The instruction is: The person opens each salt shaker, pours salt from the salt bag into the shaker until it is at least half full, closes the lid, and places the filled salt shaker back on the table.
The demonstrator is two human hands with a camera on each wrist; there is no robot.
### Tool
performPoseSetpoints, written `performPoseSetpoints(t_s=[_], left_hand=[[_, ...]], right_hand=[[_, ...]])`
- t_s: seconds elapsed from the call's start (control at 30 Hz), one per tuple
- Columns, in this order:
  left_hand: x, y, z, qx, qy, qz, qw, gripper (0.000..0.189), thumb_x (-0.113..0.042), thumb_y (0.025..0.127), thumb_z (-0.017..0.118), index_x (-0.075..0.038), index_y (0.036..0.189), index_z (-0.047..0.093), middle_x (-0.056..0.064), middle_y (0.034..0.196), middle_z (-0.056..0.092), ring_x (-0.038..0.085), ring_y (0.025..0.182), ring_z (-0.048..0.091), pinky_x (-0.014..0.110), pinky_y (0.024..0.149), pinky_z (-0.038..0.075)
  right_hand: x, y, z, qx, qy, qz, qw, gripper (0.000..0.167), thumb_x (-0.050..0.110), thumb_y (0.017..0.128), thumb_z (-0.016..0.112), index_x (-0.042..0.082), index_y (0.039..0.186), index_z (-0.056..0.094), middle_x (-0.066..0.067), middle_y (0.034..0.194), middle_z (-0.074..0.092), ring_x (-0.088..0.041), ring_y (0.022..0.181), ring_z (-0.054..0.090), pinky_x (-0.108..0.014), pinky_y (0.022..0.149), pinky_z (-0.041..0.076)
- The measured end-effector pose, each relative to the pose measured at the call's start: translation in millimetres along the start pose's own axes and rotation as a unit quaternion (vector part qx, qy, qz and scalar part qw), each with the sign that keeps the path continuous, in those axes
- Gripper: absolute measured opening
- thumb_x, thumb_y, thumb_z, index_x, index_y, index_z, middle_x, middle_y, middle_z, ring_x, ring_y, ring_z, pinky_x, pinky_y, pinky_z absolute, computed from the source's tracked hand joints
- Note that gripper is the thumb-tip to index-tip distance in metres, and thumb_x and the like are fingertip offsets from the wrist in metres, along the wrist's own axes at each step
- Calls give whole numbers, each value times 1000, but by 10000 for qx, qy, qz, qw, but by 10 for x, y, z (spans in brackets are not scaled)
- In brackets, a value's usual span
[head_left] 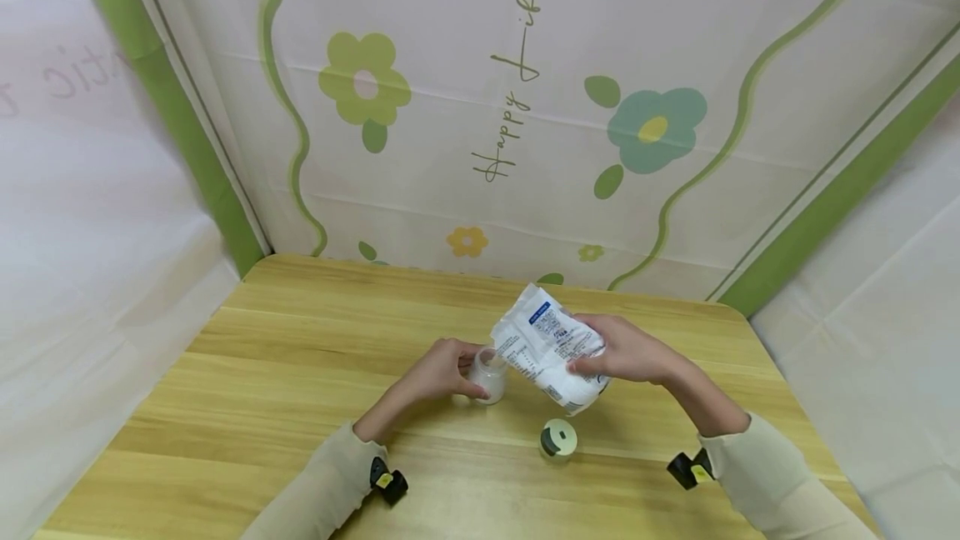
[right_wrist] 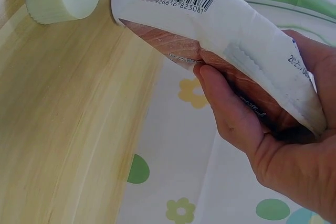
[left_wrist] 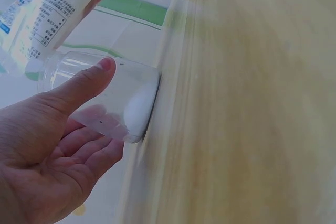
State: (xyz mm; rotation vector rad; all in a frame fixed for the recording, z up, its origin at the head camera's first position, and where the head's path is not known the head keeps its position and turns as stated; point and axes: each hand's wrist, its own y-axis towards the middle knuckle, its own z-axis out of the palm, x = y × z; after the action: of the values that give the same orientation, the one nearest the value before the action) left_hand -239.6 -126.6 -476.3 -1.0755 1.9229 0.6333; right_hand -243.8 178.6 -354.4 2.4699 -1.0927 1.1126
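My left hand (head_left: 438,369) grips a small clear glass jar (head_left: 492,383) that stands upright on the table, thumb on one side and fingers round the other. In the left wrist view, white stuff lies in the lower part of the jar (left_wrist: 123,90). My right hand (head_left: 630,350) holds a white printed bag (head_left: 551,348), tilted down to the left, with its lower corner right at the jar's mouth. The right wrist view shows the bag's barcode and a picture panel on the bag (right_wrist: 252,61). What passes from bag to jar is hidden.
A pale green lid (head_left: 558,440) with a dark green part rests on the wooden table (head_left: 300,382), in front of the bag. Behind the table hangs a white curtain (head_left: 450,132) with flowers and lettering; more cloth encloses both sides.
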Motion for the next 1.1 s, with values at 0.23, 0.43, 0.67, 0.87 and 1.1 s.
performPoseSetpoints(t_s=[0.23, 0.43, 0.67, 0.87, 1.1], left_hand=[[-2, -4, 0, 15, -17, -10, 10000, 60, -17, 74, 89, -7, 130, 66, 8, 121, 72, 16, 106, 69, 29, 88, 58], [-6, -6, -2, 39, -93, -13, 9999, 57, -16, 74, 89, -8, 126, 68, 6, 118, 73, 14, 106, 69, 29, 88, 58], [-6, -3, 4, 53, -149, -43, 9999, 55, -15, 74, 89, -8, 124, 69, 5, 118, 73, 15, 107, 69, 30, 89, 57], [-1, 1, 8, 37, -156, -52, 9999, 55, -15, 74, 89, -8, 124, 69, 5, 118, 73, 15, 107, 69, 30, 89, 57], [7, 3, 6, 8, -114, -41, 9999, 56, -16, 73, 89, -7, 125, 69, 5, 117, 74, 14, 106, 69, 29, 88, 58]], right_hand=[[-12, 3, -6, 23, -26, 9, 10000, 70, 19, 88, 73, -6, 145, 43, -7, 105, 73, -11, 83, 69, -25, 75, 56], [-11, 2, -9, 12, -59, 11, 10000, 71, 20, 88, 73, -6, 146, 42, -6, 102, 73, -10, 81, 69, -25, 74, 56], [13, -18, -6, 54, 25, -23, 10000, 70, 18, 88, 73, -6, 146, 42, -7, 102, 73, -11, 82, 70, -26, 74, 56], [21, -25, -3, 66, 118, 44, 9999, 71, 17, 89, 72, -7, 147, 40, -8, 103, 73, -13, 82, 70, -26, 74, 57], [18, -24, 3, 62, 154, 83, 9998, 72, 17, 89, 72, -7, 148, 39, -9, 104, 73, -14, 83, 70, -27, 73, 57]])
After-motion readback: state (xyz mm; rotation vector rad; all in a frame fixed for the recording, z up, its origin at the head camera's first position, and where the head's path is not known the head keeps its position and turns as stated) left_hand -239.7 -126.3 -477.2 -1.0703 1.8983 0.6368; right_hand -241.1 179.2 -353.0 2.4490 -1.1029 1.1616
